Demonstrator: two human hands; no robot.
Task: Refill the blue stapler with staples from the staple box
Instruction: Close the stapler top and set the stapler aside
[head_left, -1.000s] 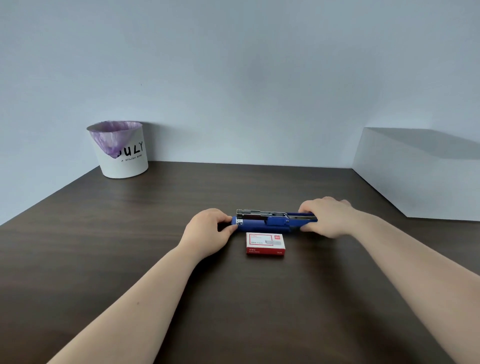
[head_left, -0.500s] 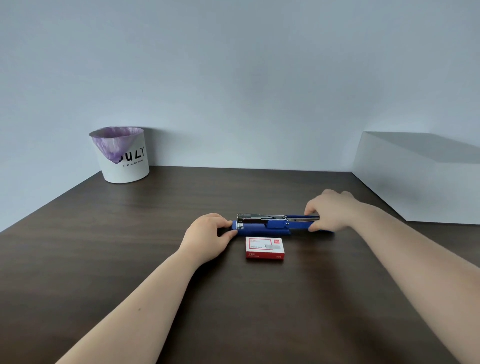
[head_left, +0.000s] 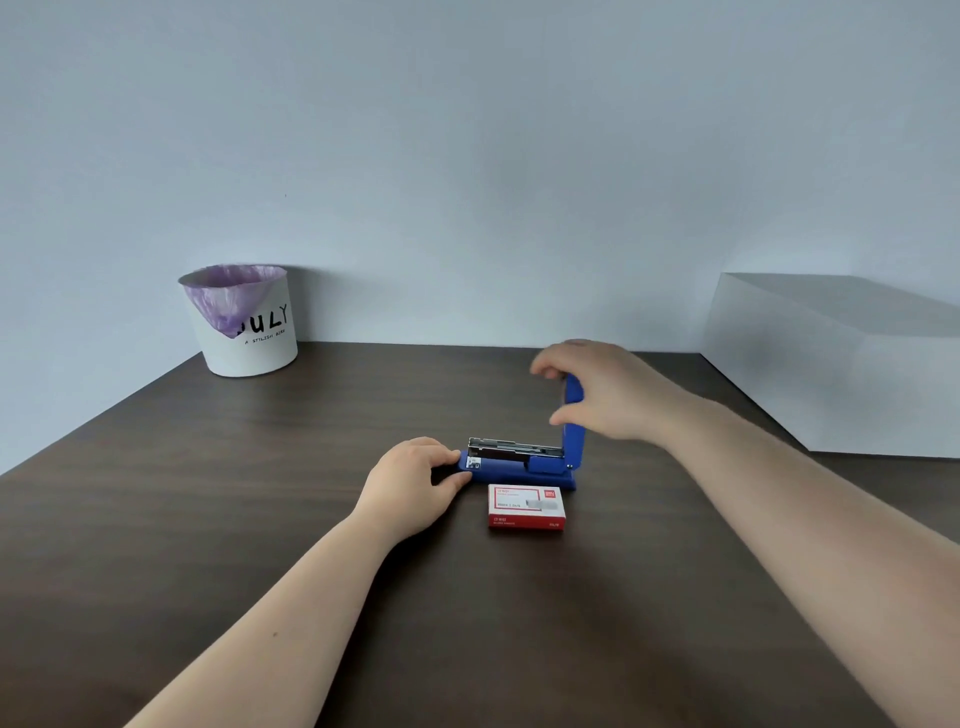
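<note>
A dark wooden table (head_left: 260, 519) carries a white box (head_left: 841, 374) at the far right and a white bin (head_left: 249, 332) at the far left. The right hand (head_left: 602, 389) has its fingers clamped on the upright lid of the blue stapler (head_left: 519, 470). The left hand (head_left: 410, 480) pinches the stapler's front end. The staple box (head_left: 525, 505) lies closed just beside the stapler, on its near side.
</note>
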